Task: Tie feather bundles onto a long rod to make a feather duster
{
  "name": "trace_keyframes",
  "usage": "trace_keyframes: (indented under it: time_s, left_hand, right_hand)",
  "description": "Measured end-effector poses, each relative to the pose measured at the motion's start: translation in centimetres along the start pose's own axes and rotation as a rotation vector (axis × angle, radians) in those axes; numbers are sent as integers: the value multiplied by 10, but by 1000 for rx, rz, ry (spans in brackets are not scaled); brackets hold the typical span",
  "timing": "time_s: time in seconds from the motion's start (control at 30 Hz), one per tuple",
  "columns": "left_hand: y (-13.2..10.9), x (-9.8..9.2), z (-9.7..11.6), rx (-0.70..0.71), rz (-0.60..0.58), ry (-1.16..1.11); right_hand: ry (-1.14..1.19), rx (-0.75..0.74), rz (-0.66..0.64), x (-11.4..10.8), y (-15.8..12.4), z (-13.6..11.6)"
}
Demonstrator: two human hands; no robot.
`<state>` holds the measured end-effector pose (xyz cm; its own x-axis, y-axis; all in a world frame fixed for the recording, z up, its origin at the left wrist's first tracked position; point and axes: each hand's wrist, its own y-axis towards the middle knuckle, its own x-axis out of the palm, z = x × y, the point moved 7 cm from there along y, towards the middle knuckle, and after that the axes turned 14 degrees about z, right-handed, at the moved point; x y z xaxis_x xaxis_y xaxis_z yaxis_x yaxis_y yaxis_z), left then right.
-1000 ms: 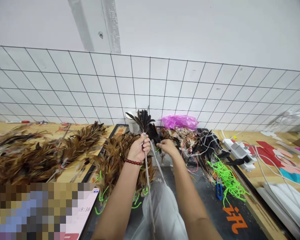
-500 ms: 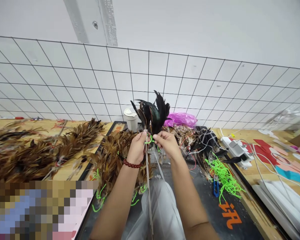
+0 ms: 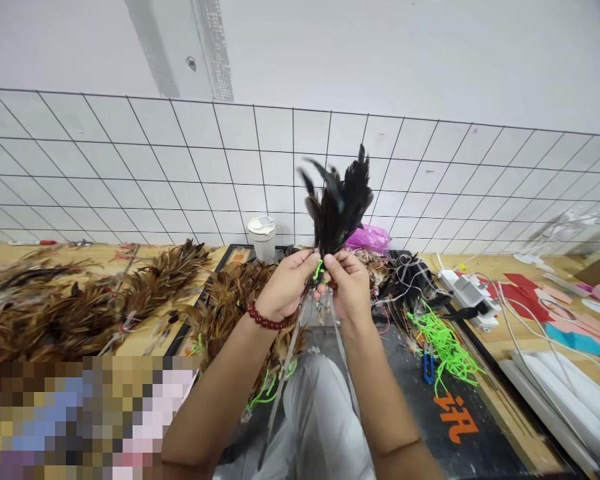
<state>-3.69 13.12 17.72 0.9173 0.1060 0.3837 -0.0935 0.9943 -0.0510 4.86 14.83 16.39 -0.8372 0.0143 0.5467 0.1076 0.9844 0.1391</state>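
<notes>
A small bundle of dark feathers stands upright in front of the wire grid, held at its base by both hands. My left hand, with a red bead bracelet on the wrist, is closed around the base from the left. From the right, my right hand pinches the same spot. A bit of green cord shows between the fingers. Thin pale strips hang down from the hands toward my lap.
Heaps of brown feathers cover the wooden bench at left and centre. A white cup and a pink bag stand by the wire grid. Green cords, blue snips, tangled wires and a white power strip lie at right.
Both hands have risen and come together at the base of the dark feather bundle, which now stands higher against the grid. The right hand moved in from beside it.
</notes>
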Motion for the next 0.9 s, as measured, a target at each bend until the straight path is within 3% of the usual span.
trace_keyframes:
  time_s: [0.1, 0.37, 0.47, 0.63, 0.9]
  left_hand:
    - [0, 10, 10, 0, -58, 41]
    - [0, 21, 17, -37, -80, 56]
    - [1, 21, 15, -25, -34, 58]
    - [1, 16, 10, 74, 85, 38]
    - [-12, 17, 0, 88, 26, 184]
  right_hand:
    - [75, -2, 26, -3, 9, -11]
    - [75, 60, -1, -7, 34, -19]
    - [67, 83, 2, -11, 31, -19]
    - [41, -17, -2, -14, 21, -20]
    - [96, 66, 22, -16, 18, 0]
